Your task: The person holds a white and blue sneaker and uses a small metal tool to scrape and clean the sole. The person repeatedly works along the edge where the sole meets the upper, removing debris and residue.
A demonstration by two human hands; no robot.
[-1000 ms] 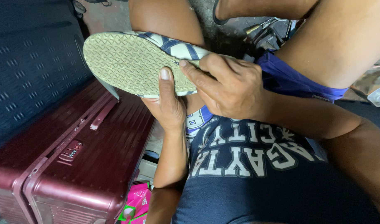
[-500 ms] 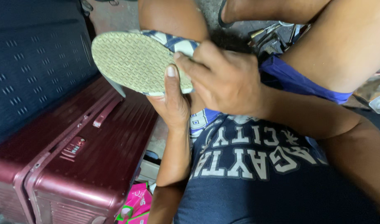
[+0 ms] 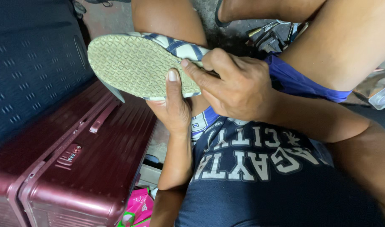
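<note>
I hold a shoe (image 3: 133,63) sole-up over my lap; its pale green sole has a diamond tread and its upper is white with blue stripes. My left hand (image 3: 172,107) grips the heel end from below, thumb pressed flat on the sole. My right hand (image 3: 234,86) comes from the right and closes over the same end, thumb on the sole's edge and fingers wrapped over the upper. Whether a tool sits in the right hand is hidden. The toe points left, above the suitcases.
A maroon hard-shell suitcase (image 3: 75,168) with a combination lock lies at the lower left. A dark blue ribbed suitcase (image 3: 33,63) lies behind it. A pink bag (image 3: 138,210) sits on the floor. Metal tools and clutter (image 3: 276,35) lie beyond my knees.
The shoe and both hands have drifted slightly right and down in view. The right hand has slid a little along the heel edge; both grips stay on.
</note>
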